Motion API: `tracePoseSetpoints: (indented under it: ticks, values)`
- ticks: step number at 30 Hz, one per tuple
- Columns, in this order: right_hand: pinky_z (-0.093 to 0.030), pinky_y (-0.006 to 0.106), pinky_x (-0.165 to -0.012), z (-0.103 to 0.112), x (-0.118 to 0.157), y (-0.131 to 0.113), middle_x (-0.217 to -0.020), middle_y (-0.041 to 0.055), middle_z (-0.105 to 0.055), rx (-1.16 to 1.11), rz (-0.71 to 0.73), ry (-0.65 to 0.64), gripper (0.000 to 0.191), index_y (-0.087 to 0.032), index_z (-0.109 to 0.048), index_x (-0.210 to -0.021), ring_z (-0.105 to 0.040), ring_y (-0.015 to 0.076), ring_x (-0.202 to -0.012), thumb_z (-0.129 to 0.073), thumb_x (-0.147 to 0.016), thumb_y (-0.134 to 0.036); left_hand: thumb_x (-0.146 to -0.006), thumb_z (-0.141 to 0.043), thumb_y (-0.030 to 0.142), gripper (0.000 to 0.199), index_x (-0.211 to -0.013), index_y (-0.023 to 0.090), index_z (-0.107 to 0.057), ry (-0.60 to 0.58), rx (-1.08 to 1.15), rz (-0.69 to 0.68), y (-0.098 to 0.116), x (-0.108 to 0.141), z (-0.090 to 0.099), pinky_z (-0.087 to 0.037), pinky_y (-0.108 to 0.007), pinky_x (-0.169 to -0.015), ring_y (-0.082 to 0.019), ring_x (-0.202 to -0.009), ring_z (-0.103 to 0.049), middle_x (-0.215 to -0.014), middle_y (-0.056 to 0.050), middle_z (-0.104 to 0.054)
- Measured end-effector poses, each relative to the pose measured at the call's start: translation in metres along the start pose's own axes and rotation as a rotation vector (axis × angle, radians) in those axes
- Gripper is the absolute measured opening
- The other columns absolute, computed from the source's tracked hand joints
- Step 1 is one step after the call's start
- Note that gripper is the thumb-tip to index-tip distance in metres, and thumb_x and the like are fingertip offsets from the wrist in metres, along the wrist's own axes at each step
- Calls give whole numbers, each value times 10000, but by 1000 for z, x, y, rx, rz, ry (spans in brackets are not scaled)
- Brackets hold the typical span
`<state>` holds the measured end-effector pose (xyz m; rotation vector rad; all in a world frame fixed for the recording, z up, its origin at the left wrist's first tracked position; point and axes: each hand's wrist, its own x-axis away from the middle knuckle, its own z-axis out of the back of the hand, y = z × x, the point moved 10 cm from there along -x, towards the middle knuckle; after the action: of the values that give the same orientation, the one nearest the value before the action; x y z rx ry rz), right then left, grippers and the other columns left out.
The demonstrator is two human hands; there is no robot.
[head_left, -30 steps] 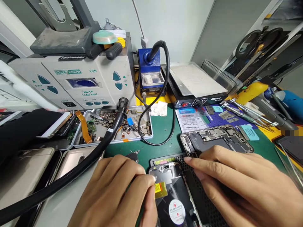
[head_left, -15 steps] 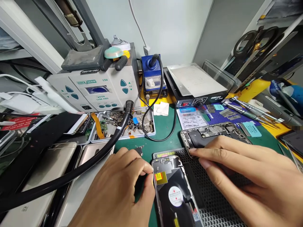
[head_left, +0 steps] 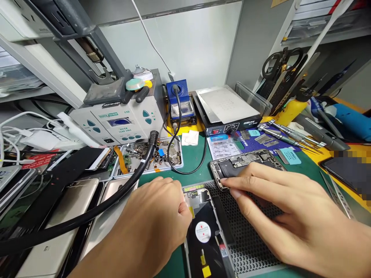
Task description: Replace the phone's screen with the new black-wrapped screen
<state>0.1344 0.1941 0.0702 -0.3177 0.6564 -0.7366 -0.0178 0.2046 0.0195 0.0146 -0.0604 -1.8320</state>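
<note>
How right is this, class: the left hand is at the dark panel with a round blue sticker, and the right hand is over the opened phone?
Not quite: the round sticker is white, not blue, as the head view shows. The left hand is at the dark panel, and the right hand over the opened phone.

Bright, w/ wide-ang. edge distortion

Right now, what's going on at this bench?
A person works bare-handed. The left hand is curled at the left edge of a dark panel with a round white sticker; its grip is hidden. The right hand is at the near left corner of an opened phone, innards up; I can't tell whether it holds anything.
</note>
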Motion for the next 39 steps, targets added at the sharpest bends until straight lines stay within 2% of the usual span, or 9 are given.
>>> tracePoseSetpoints:
  ticks: [4,11,17,24,30,32,34,37,39]
  values:
    - [-538,253,-661,-1,-1,0,-820,45,-665,-13,-12,-19,233,-160,-726,-1062,-646,143,-723,-565,-909,-90,-786,-489,179,215,-586,227,-428,-79,-20,-1,-1,-3,-6,-337,-324,-555,-172,-548,-519,-593,-1,-572]
    - [-550,251,-659,1,0,-1,-845,49,-678,5,-1,8,239,-161,-724,-1072,-657,143,-720,-565,-907,-90,-787,-479,132,165,-656,227,-453,-49,87,-1,-15,8,-4,-362,-323,-603,-163,-634,-508,-665,15,-545]
    - [-581,292,-691,1,-1,2,-896,64,-700,57,11,26,231,-193,-718,-1071,-696,189,-779,-582,-898,-122,-922,-451,120,335,-1150,302,-614,-31,106,-252,-4,28,1,-457,-341,-717,-195,-895,-610,-1052,-6,-661]
    - [-566,282,-640,0,0,1,-886,54,-685,61,20,14,238,-209,-702,-1085,-682,176,-737,-583,-899,-122,-848,-576,78,294,-1071,244,-671,66,-100,-466,15,45,-1,-403,-352,-564,-214,-785,-576,-990,-3,-704]
    - [-562,278,-657,1,-3,0,-880,53,-672,53,21,11,217,-198,-697,-1074,-669,166,-745,-580,-908,-122,-900,-479,41,331,-1088,228,-677,116,-82,-527,13,50,-6,-421,-346,-587,-202,-775,-579,-935,9,-718]
    - [-560,279,-669,1,-4,0,-885,54,-674,47,17,6,219,-196,-704,-1073,-666,165,-755,-579,-909,-120,-934,-435,72,326,-1030,236,-700,116,62,-441,7,46,-2,-448,-333,-635,-198,-793,-594,-935,0,-726]
    - [-553,273,-666,-1,-3,3,-885,49,-673,11,-16,-7,218,-209,-710,-1070,-661,160,-757,-580,-915,-129,-972,-424,175,304,-965,245,-720,52,363,-171,-14,36,0,-469,-305,-667,-182,-799,-612,-913,-6,-724]
    - [-535,256,-644,-9,-2,11,-874,29,-666,-85,-100,-67,196,-247,-710,-1071,-646,147,-746,-598,-932,-165,-950,-510,424,297,-911,236,-736,-253,882,375,-40,40,-30,-365,-230,-485,-119,-571,-523,-679,20,-622]
    - [-522,251,-645,-16,-2,11,-877,22,-655,-137,-114,-113,195,-257,-705,-1089,-634,140,-745,-605,-943,-173,-907,-560,480,330,-877,206,-740,-456,1121,517,-28,47,-44,-228,-211,-414,-77,-463,-366,-566,53,-474]
